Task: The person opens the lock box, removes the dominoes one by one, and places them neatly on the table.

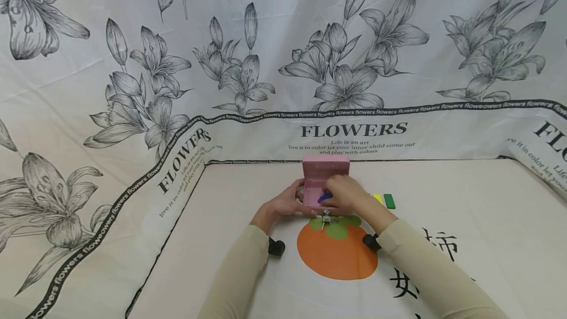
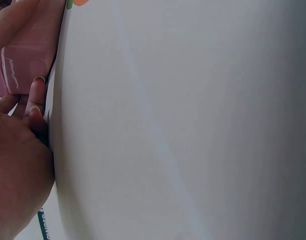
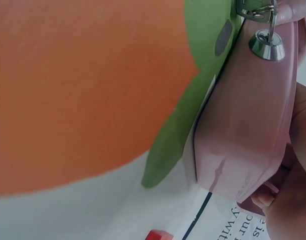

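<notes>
A small pink metal box (image 1: pixel 325 160) stands with its lid raised, a key (image 3: pixel 273 19) in the round silver lock (image 3: pixel 267 46) on its front. My left hand (image 1: pixel 287 202) grips the box's left end, thumb along the front and the other fingers round the side. Over the open box, my right hand (image 1: pixel 346 192) reaches in from the right, its fingertips pinching a small blue piece (image 1: pixel 325 196). Most of the blue piece is covered by the fingers. In the right wrist view the right hand (image 3: pixel 293 205) shows at the box's right end.
To the right of the box lie a yellow block (image 1: pixel 377 198) and a green block (image 1: pixel 389 201). A red block (image 3: pixel 159 235) shows in the right wrist view. The tablecloth (image 1: pixel 248 279) bears a printed orange persimmon (image 1: pixel 336 257); a flower-print curtain (image 1: pixel 266 146) rises behind.
</notes>
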Demonstrator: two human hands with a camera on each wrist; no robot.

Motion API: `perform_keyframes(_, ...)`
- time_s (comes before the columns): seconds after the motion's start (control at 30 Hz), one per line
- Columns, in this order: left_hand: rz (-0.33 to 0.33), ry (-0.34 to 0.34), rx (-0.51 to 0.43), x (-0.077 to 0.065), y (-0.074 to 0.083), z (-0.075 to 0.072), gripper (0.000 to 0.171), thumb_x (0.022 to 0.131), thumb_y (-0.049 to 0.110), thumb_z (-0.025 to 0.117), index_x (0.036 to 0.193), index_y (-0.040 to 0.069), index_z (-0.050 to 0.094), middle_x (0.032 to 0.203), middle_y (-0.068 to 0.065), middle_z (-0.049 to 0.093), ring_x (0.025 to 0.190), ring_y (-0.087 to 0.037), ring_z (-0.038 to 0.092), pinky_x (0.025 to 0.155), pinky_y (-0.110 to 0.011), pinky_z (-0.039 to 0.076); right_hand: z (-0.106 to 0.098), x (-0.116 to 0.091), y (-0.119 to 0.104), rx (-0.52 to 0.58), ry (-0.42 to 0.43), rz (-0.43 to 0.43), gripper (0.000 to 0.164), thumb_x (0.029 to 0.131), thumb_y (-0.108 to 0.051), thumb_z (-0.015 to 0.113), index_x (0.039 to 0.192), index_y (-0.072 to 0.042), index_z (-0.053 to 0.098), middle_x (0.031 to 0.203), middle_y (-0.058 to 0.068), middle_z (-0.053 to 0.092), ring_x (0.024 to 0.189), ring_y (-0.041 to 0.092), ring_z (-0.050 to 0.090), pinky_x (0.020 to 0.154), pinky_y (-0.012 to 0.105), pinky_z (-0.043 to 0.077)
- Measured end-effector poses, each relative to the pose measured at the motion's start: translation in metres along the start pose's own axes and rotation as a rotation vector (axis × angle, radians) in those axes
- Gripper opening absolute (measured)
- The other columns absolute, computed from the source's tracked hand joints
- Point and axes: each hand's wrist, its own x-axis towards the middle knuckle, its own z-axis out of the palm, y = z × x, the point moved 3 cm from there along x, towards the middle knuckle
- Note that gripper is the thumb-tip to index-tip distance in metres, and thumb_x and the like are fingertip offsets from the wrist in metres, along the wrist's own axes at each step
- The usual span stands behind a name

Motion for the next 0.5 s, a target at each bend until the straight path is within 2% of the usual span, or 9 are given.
perform_keyframes(0.13,0.001,0.001,0.006,0.0002,-0.0004,0.0000,0.103,0.075,0.016,0.092,0.158,0.014,0.030,0.123,-0.008,0.053,0.108,-0.024,0.049,0.093,-0.037,0.040,0.0005,0.0022,-0.0031,-0.008,0.017,-0.015,0.025,0.083,-0.032,0.086,0.083,-0.012,0.071,0.067,-0.008,0.056,0.065,0.014,0.049,0.064,0.034,0.042)
perform_keyframes(0.37,-0.007,0.003,0.002,0.0012,-0.0013,0.0000,0.101,0.076,0.018,0.091,0.158,0.015,0.031,0.129,-0.006,0.052,0.115,-0.024,0.047,0.101,-0.040,0.040,0.0038,0.0063,-0.0045,-0.006,0.040,-0.001,0.027,0.086,-0.033,0.084,0.078,-0.014,0.067,0.065,-0.007,0.052,0.064,0.014,0.048,0.062,0.034,0.039)
perform_keyframes(0.5,-0.002,0.007,-0.005,0.0011,-0.0015,0.0003,0.099,0.076,0.015,0.091,0.157,0.014,0.032,0.124,-0.008,0.053,0.109,-0.023,0.049,0.093,-0.037,0.041,0.0069,0.0076,-0.0038,0.010,0.049,0.005,0.027,0.087,-0.033,0.083,0.079,-0.014,0.067,0.065,-0.007,0.052,0.064,0.014,0.049,0.061,0.032,0.039)
